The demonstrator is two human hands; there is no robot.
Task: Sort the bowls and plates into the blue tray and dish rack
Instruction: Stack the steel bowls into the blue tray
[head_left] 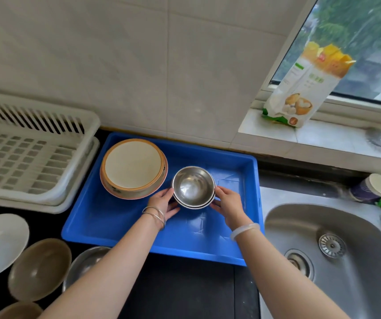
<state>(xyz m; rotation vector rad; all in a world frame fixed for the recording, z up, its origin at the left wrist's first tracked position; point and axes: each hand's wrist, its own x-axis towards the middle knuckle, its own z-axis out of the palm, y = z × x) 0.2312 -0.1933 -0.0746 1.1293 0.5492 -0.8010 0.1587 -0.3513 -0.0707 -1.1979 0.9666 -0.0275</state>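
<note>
Holding shiny, round steel bowls nested in a stack.

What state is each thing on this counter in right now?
Steel bowls: nested, upright, held between both hands.
Left hand: grips the bowls' left side.
Right hand: grips their right side.
Blue tray: on the counter, under the held bowls.
Plates: stacked in the tray's far left corner.
Dish rack: no dishes visible in it.
Brown bowl: upright on the counter, unsorted.
</note>
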